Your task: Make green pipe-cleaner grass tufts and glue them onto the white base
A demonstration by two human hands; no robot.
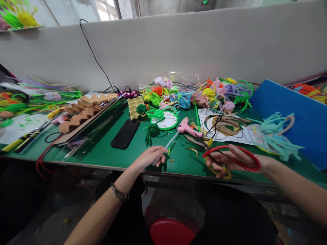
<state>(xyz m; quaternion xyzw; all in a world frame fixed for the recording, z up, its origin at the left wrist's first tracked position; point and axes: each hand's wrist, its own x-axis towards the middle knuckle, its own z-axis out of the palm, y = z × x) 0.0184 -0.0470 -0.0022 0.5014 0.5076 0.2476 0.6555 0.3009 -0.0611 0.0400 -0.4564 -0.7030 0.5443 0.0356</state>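
Near the table's front edge, my left hand (pixel 155 154) is closed round a translucent glue stick (pixel 172 141). The stick's far end meets a pink hot glue gun (pixel 188 128) lying on the table. My right hand (pixel 226 161) has its fingers through the loops of a pair of scissors (pixel 251 162) with red and yellow handles. The blades point away, toward the glue gun. Beyond my left hand lie a dark green pompom with a tassel (pixel 152 131) and a white disc edged with green pipe cleaner (pixel 167 120).
A black phone (pixel 125 134) lies left of the disc. Brown wavy cardboard (pixel 79 119) is stacked further left. Piles of coloured pipe-cleaner pieces (pixel 184 98) line the back. At right are a printed sheet (pixel 201 117), a pale teal tasselled piece (pixel 278 136) and a blue board (pixel 288 119).
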